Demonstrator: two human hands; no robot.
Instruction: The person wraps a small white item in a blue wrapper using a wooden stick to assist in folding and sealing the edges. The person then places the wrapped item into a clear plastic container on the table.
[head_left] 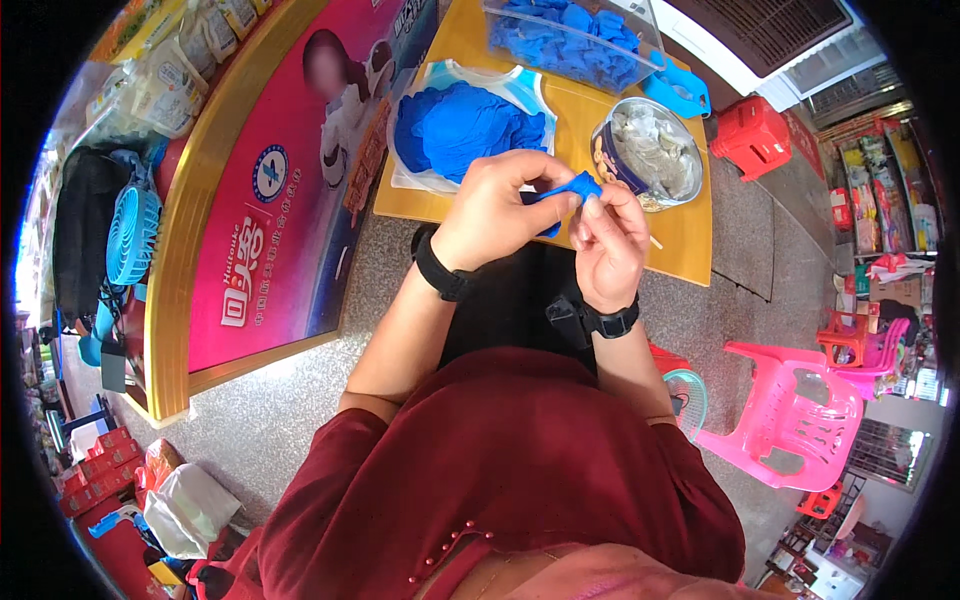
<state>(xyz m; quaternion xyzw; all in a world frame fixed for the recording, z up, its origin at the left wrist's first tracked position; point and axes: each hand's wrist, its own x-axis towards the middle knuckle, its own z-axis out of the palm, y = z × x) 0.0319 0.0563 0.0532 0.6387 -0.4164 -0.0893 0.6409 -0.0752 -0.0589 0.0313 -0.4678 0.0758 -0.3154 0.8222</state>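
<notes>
Two hands, mine: left hand (pixel 500 207) and right hand (pixel 612 245), together, fingertips pinching one blue cloth piece (pixel 582 184) near the front edge of the table (pixel 572 115). Beyond: one blue heap (pixel 465 130), one round tub (pixel 612 165), one clear bin (pixel 560 66).

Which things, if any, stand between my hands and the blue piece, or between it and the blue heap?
Nothing visible separates them: your left hand and right hand both hold the blue piece. Toward the blue heap, only your left hand overlaps the line; the round tin sits off to the right.
</notes>
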